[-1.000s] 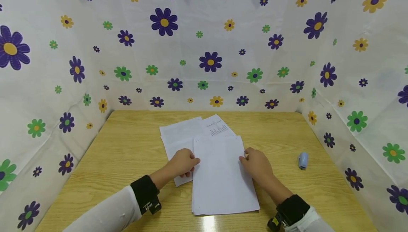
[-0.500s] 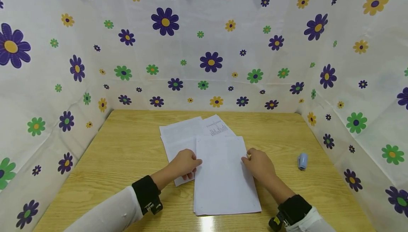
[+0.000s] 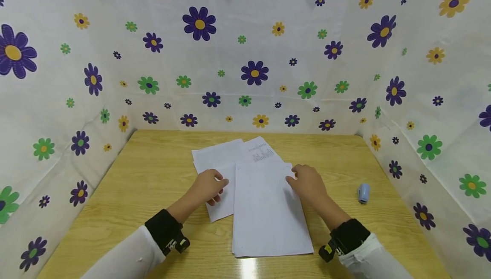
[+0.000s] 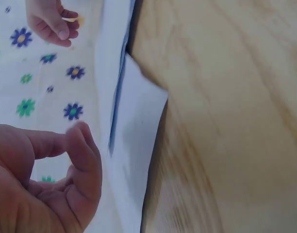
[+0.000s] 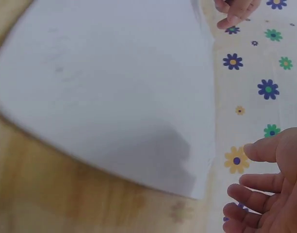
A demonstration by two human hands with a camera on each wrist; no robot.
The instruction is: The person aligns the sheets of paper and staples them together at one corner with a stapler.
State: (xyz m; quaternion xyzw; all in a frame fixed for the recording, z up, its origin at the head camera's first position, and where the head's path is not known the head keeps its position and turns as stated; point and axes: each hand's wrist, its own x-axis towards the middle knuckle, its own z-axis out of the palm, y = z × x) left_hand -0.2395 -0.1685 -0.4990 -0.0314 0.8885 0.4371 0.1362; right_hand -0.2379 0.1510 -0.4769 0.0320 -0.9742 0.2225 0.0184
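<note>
A stack of white paper [image 3: 272,215] lies upright on the table in front of me, its edges nearly lined up. My left hand [image 3: 209,186] is off to the left of the stack, above other sheets. In the left wrist view that hand [image 4: 56,179] has loosely bent fingers, thumb near the index finger, and holds nothing. My right hand [image 3: 308,182] hovers at the stack's upper right edge. Its fingers [image 5: 255,182] are relaxed and spread in the right wrist view, apart from the paper, and a shadow falls on the top sheet.
Behind and left of the stack are white sheets [image 3: 216,155], partly covered by it. A sheet with printed text [image 3: 262,150] sticks out at the back. On the right lies a small light-blue object [image 3: 363,193], like a mini stapler. Flowered cloth [image 3: 255,96] surrounds the wooden table [image 3: 153,164].
The left hand has let go of the stack's left edge and moved left. The right hand has released the right edge and risen slightly toward the top corner. The stack shifted slightly right earlier.
</note>
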